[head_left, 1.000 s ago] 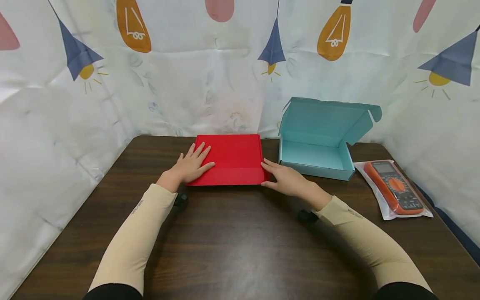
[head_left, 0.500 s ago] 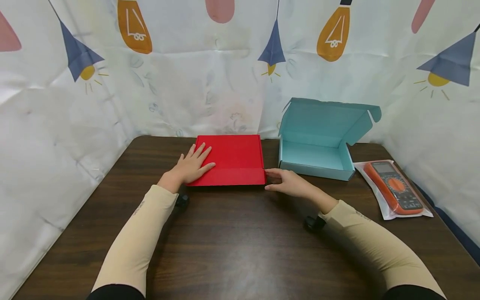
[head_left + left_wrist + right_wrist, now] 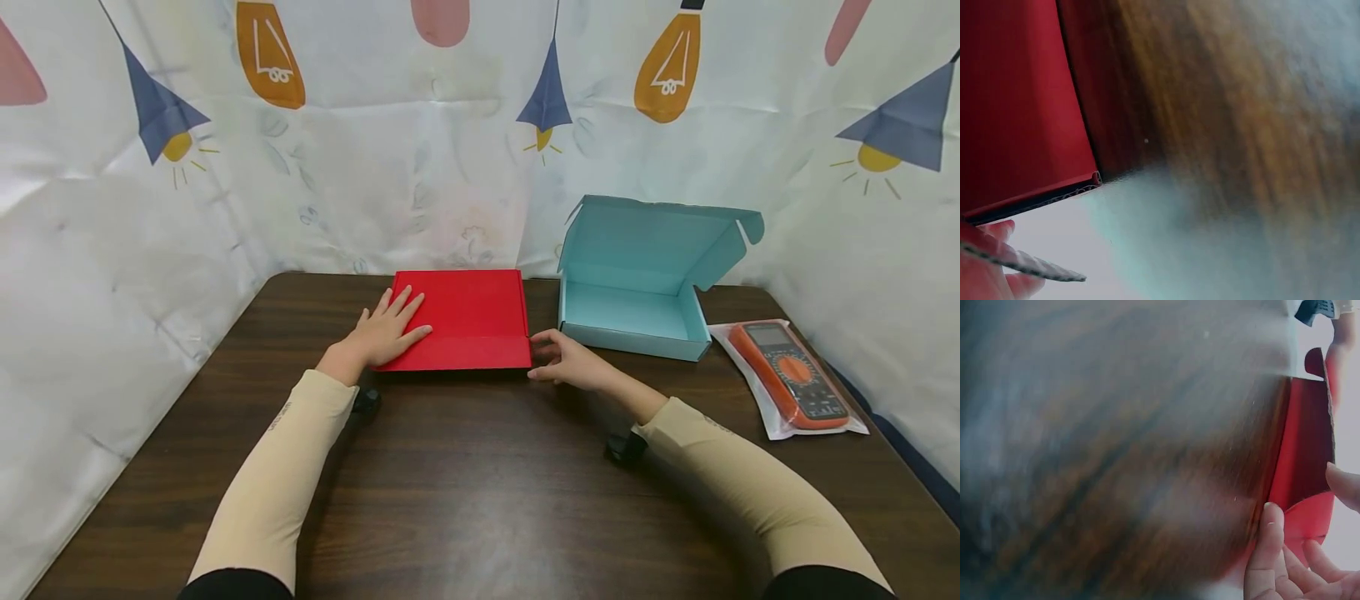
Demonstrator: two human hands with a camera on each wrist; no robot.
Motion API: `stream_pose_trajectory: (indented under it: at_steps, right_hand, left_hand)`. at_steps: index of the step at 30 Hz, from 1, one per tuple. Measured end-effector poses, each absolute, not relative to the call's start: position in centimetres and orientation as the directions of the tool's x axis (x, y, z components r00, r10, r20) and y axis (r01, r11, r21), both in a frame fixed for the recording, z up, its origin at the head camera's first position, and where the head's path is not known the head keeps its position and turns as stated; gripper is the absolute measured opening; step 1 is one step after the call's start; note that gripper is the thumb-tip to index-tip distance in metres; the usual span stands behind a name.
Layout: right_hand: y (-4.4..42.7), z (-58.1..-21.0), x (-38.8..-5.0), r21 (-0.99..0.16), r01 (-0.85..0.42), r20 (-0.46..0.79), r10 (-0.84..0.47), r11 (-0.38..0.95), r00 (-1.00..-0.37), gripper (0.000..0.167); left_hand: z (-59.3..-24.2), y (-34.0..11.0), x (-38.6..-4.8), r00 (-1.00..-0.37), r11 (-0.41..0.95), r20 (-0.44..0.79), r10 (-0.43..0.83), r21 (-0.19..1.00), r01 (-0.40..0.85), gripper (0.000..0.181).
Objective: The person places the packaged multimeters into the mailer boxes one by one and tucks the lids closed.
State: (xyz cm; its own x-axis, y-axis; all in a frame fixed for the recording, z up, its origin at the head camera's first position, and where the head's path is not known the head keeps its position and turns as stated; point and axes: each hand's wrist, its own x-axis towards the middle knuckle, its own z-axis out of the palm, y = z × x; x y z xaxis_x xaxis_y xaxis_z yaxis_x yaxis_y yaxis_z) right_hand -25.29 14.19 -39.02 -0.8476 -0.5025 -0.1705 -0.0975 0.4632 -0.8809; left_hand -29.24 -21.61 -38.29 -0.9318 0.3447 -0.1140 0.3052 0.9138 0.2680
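Note:
A red cardboard box (image 3: 480,312) lies at the back middle of the table. My left hand (image 3: 375,335) rests flat on its left side, fingers spread. At the front right corner my right hand (image 3: 573,362) has its fingers bent, with the thumb lower. In the right wrist view, a small red side flap (image 3: 1309,519) of the box sits between the thumb and fingers, which pinch it. Another tab with a rounded end (image 3: 1314,362) sticks out at the far end of the box. The left wrist view shows the box's corner (image 3: 1054,137) and fingertips below a cardboard edge.
A light blue cardboard box (image 3: 630,312) stands with its lid up, right of the red box. An orange multimeter (image 3: 789,375) in a clear plastic bag lies near the right edge of the dark wooden table (image 3: 465,500). A printed curtain (image 3: 450,167) hangs behind.
My right hand has gone from straight fingers on the box's right edge to bent fingers at its front right corner. The left hand has stayed on the box.

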Motion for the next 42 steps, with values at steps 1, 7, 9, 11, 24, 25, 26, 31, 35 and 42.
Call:
stream_pose_trajectory:
  at_steps: [1,7,9,11,24,25,26,31,35,42]
  right_hand:
    - [14.1,-39.1,-25.3,-0.885,-0.088,-0.174,-0.501,0.456,-0.848,0.062]
    - [14.0,-39.0,-25.3,-0.906,-0.051,-0.181,-0.492,0.421,-0.852,0.06]
    - [13.9,-39.0,-25.3,-0.907,-0.043,-0.184,-0.485,0.419,-0.855,0.059]
    - [13.9,-38.8,-25.3,-0.908,-0.033,-0.188,-0.477,0.417,-0.858,0.059]
    - [13.3,-38.4,-25.6,-0.786,-0.226,-0.091,-0.47,0.575,-0.878,0.066]
    - [13.3,-38.3,-25.7,-0.762,-0.251,-0.083,-0.474,0.597,-0.877,0.068]
    - [13.1,-38.2,-25.8,-0.746,-0.272,-0.076,-0.484,0.607,-0.872,0.07]
    - [12.5,-38.1,-26.9,-0.67,-0.356,-0.067,-0.53,0.652,-0.845,0.079]
    - [12.0,-38.3,-27.6,-0.631,-0.386,-0.092,-0.558,0.674,-0.825,0.084]
    - [11.6,-38.6,-28.4,-0.61,-0.398,-0.1,-0.564,0.686,-0.819,0.086]
  left_hand:
    - [-38.3,-21.6,-29.3,-0.932,0.914,-0.113,0.345,0.268,0.305,0.081]
    - [-38.4,-21.6,-29.2,-0.932,0.914,-0.111,0.344,0.267,0.306,0.081]
    - [-38.3,-21.6,-29.2,-0.932,0.914,-0.111,0.345,0.266,0.307,0.081]
    - [-38.3,-21.6,-29.2,-0.932,0.914,-0.112,0.345,0.267,0.307,0.081]
    - [-38.3,-21.7,-29.3,-0.931,0.914,-0.117,0.345,0.269,0.305,0.081]
    - [-38.3,-21.6,-29.3,-0.931,0.914,-0.119,0.344,0.27,0.303,0.081]
    - [-38.2,-21.6,-29.3,-0.931,0.914,-0.121,0.344,0.269,0.303,0.081]
    - [-37.9,-21.7,-29.3,-0.929,0.912,-0.132,0.345,0.28,0.299,0.083]
    - [-37.7,-21.8,-29.3,-0.925,0.907,-0.146,0.351,0.301,0.296,0.083]
    - [-37.2,-22.1,-29.3,-0.918,0.898,-0.16,0.363,0.321,0.3,0.084]
